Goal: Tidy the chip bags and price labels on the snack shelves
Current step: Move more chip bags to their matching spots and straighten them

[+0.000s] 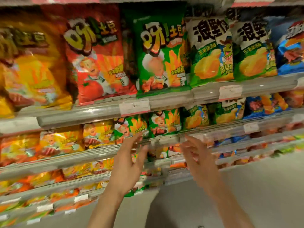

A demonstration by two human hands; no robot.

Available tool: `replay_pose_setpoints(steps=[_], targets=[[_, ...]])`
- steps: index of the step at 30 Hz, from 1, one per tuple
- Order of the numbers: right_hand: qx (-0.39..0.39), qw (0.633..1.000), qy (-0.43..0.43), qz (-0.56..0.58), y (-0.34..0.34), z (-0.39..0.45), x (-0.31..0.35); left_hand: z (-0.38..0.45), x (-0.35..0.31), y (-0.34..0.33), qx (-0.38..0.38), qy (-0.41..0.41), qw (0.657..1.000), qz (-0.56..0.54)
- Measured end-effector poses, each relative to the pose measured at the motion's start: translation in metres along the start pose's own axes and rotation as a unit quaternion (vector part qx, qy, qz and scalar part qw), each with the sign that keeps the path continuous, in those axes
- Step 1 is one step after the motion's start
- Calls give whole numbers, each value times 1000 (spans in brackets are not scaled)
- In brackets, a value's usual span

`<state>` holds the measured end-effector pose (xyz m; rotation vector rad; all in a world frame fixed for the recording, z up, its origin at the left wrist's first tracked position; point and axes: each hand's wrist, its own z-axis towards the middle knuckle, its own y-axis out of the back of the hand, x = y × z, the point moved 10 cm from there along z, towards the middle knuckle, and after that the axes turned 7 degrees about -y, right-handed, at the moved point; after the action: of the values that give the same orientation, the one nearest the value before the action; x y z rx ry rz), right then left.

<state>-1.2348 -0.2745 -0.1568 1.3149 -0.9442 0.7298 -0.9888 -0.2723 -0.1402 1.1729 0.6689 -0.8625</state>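
Snack shelves [79, 112] hold glossy green chip bags [162, 55] at twelve o'clock; left hand [130, 163] and right hand [199, 159] reach up, fingers spread, gripping nothing.

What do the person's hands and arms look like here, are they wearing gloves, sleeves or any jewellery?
Both are bare. The left hand and right hand show no gloves, and I can see no rings, though the picture is blurred. The forearms are uncovered down to the bottom edge of the frame: no sleeve, watch or bracelet shows at either wrist. Any clothing further up lies outside the view.
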Motion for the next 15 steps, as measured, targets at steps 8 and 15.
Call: replay_pose_setpoints(steps=[8, 15], targets=[[37, 999, 14, -29, -76, -27, 68, -11, 16, 96, -55, -8, 998, -3], [5, 987, 144, -72, -79, 0, 152, 25, -22, 164, -132, -62, 989, 28]])
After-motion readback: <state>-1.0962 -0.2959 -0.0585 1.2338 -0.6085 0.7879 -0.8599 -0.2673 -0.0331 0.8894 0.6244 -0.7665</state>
